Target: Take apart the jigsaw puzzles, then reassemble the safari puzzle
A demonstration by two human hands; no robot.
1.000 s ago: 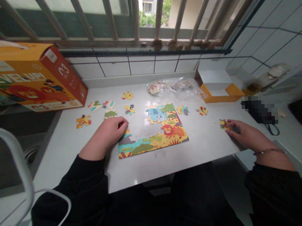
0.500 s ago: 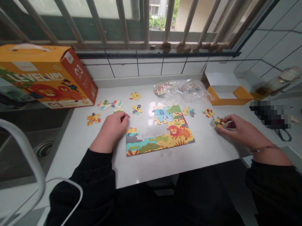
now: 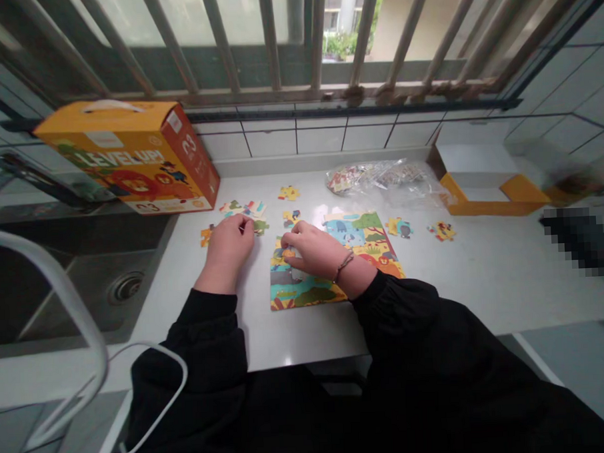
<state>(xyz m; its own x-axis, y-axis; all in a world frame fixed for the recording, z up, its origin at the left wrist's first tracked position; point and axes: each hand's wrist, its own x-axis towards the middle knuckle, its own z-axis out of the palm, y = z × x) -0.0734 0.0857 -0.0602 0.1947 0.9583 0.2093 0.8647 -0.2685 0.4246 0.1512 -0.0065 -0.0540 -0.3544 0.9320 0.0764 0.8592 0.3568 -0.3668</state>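
Note:
My right hand [image 3: 316,252] is over the left part of a partly built jigsaw puzzle [image 3: 305,296] with an animal scene. Its fingers pinch a puzzle piece [image 3: 288,252] with yellow and orange on it, at the puzzle's upper left edge; the palm hides the middle of the picture. My left hand [image 3: 227,250] rests on the counter to the left, fingers curled together, with nothing visible in them. Close to its fingertips lies a green puzzle piece [image 3: 260,226]. An orange piece [image 3: 206,236] is partly hidden behind that hand.
Loose pieces lie around: a yellow one [image 3: 289,192], another [image 3: 291,218], and two at right [image 3: 399,227] [image 3: 442,231]. Clear bags of pieces [image 3: 380,178] and an opened box [image 3: 491,191] stand behind. A large orange box [image 3: 139,160] is beside the sink [image 3: 104,275]. A white cable [image 3: 80,316] hangs at left.
My right hand has moved left from the right side of the counter to the puzzle, carrying the puzzle piece. My left hand has stayed near the same loose pieces. The view has shifted slightly left.

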